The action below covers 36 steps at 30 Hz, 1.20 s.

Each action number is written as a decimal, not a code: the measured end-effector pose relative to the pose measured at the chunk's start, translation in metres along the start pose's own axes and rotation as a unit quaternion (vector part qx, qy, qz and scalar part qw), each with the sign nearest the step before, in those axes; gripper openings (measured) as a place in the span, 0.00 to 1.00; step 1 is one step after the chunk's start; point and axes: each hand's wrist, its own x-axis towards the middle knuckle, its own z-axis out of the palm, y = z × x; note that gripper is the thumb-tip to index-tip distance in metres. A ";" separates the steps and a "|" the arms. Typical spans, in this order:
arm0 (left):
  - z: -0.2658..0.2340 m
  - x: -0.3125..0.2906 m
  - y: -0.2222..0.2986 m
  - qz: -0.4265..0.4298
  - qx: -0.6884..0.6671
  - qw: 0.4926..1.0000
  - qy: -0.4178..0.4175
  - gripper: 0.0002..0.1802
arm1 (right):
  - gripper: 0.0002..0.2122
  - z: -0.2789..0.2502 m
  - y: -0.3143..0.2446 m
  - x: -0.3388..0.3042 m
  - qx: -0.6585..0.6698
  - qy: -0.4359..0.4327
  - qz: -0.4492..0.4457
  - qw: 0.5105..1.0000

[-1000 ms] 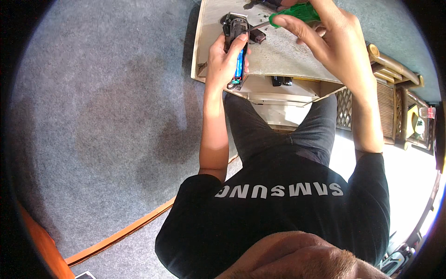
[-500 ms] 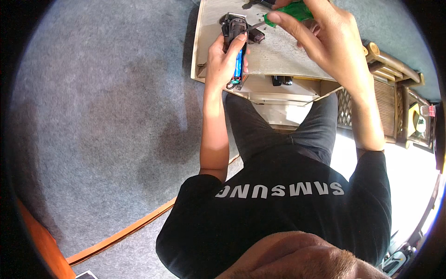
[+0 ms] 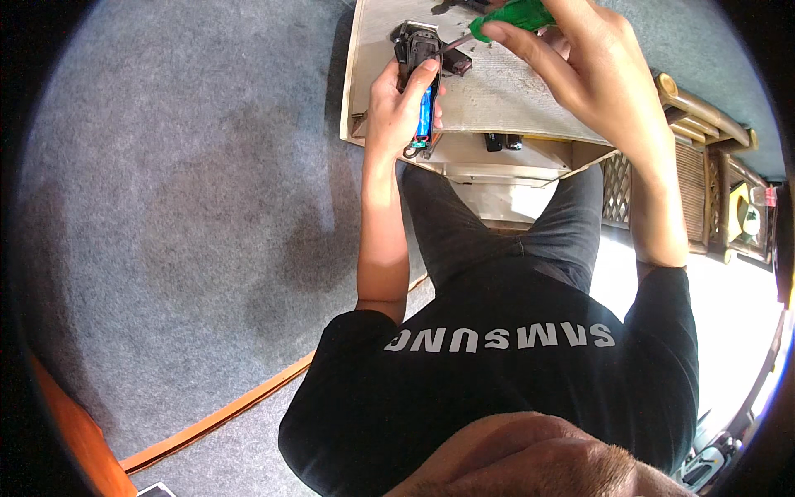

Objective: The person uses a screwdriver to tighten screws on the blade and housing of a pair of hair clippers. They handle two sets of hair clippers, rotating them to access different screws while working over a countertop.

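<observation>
My left hand [image 3: 399, 103] is closed round an opened hair clipper [image 3: 423, 51], thumb lying on its dark inner body. A blue battery cell [image 3: 426, 112] shows in the clipper's lower half, and the metal blade points away from me. In my right hand [image 3: 592, 79] is a screwdriver with a green handle [image 3: 515, 16]. Its thin shaft slants left and down to the clipper's inner body; whether the tip sits in a screw is too small to tell. A black casing piece [image 3: 456, 63] lies on the table just right of the clipper, partly hidden behind it.
The small light wood table [image 3: 497, 108] has an open shelf below its top, with small black objects [image 3: 503, 142] inside. Another dark item [image 3: 451, 7] lies at the far edge among scattered dark bits. Bamboo furniture [image 3: 704, 116] stands at the right; grey carpet [image 3: 207, 182] spreads left.
My right hand has shifted slightly right, and the green handle has tilted so more of it shows. The left hand and the clipper have stayed in place.
</observation>
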 end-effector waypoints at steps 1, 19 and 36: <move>0.000 -0.001 0.001 0.002 0.000 1.000 -0.001 0.19 | 0.14 -0.001 0.002 0.000 0.018 -0.038 0.042 0.998; 0.000 -0.001 0.001 0.001 0.008 1.000 0.002 0.19 | 0.15 -0.004 -0.006 -0.005 -0.011 -0.024 0.018 0.999; -0.002 0.000 0.002 0.013 0.004 1.000 -0.024 0.19 | 0.17 0.014 0.006 -0.009 -0.119 -0.011 0.085 0.989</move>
